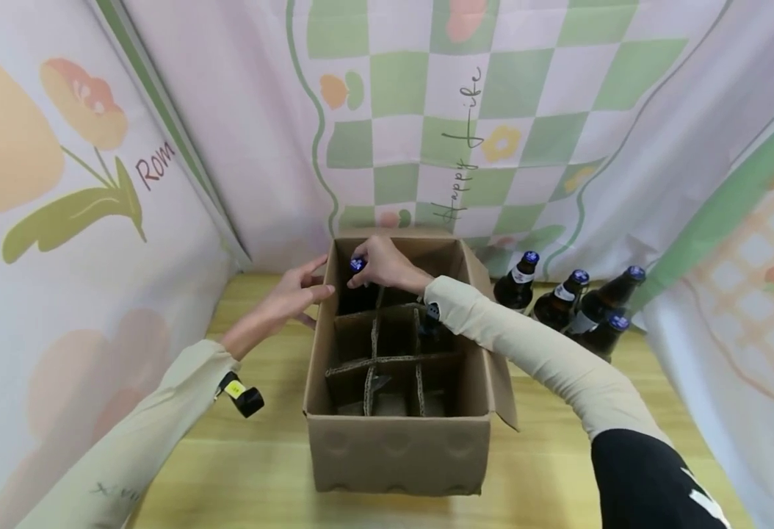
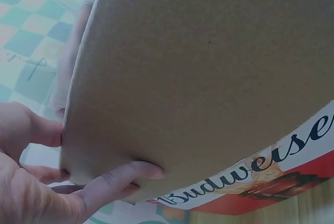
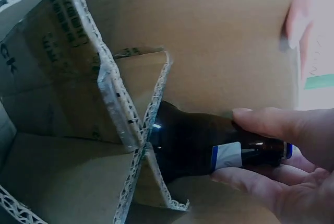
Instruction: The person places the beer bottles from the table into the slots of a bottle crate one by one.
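My right hand (image 1: pixel 387 264) pinches the neck of a dark beer bottle (image 3: pixel 190 132) with a blue cap, between thumb and fingers. The bottle stands in the back left compartment of a cardboard box (image 1: pixel 396 452), and its lower part is hidden by the dividers (image 3: pixel 146 130). Against the box's left wall, near the back corner, my left hand (image 1: pixel 291 294) rests. In the left wrist view, its fingers (image 2: pixel 112 179) lie fairly straight on the outer wall, with fingertips at the rim.
Several blue-capped beer bottles (image 1: pixel 562 297) stand on the wooden table (image 1: pixel 248 463) right of the box. A side flap (image 1: pixel 502 382) hangs outward there. Printed curtains (image 1: pixel 396 110) surround the table. Under my right wrist, a dark thing in a compartment is unclear.
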`<action>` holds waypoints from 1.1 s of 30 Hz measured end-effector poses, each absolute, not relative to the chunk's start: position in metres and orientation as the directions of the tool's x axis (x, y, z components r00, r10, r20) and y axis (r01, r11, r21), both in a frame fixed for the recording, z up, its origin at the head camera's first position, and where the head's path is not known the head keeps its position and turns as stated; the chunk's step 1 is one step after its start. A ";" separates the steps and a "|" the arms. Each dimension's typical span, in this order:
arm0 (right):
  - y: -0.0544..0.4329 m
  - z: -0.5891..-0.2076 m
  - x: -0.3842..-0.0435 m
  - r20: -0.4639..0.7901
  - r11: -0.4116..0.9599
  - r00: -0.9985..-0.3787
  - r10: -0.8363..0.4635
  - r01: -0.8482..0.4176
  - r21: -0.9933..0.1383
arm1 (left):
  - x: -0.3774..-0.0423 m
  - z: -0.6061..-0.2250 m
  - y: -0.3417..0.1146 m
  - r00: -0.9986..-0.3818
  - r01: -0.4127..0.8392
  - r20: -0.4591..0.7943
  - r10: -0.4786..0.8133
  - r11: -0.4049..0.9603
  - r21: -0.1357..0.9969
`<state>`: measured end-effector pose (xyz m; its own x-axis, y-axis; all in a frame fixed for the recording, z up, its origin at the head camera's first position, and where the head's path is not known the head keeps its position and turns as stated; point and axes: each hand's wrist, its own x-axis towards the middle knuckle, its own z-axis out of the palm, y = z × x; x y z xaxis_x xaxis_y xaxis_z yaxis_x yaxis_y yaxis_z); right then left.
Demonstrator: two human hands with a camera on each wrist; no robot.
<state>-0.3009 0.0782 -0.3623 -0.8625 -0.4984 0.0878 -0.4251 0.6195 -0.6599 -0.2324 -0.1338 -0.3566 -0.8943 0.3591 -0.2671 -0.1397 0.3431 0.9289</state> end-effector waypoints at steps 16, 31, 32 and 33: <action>0.070 -0.371 -0.303 -0.027 0.688 -0.785 -0.619 -0.525 -0.502 | -0.229 -0.363 -0.141 -0.900 -0.137 -0.257 0.351 0.330 0.934; 0.084 -0.340 -0.304 -0.179 0.665 -0.810 -0.559 -0.308 -0.681 | -0.230 -0.364 -0.137 -0.900 -0.133 -0.256 0.352 0.338 0.932; 0.086 -0.337 -0.305 -0.183 0.656 -0.810 -0.557 -0.295 -0.694 | -0.230 -0.363 -0.137 -0.901 -0.131 -0.254 0.353 0.338 0.932; 0.089 -0.333 -0.306 -0.186 0.651 -0.813 -0.552 -0.281 -0.705 | -0.231 -0.363 -0.137 -0.901 -0.127 -0.251 0.354 0.339 0.932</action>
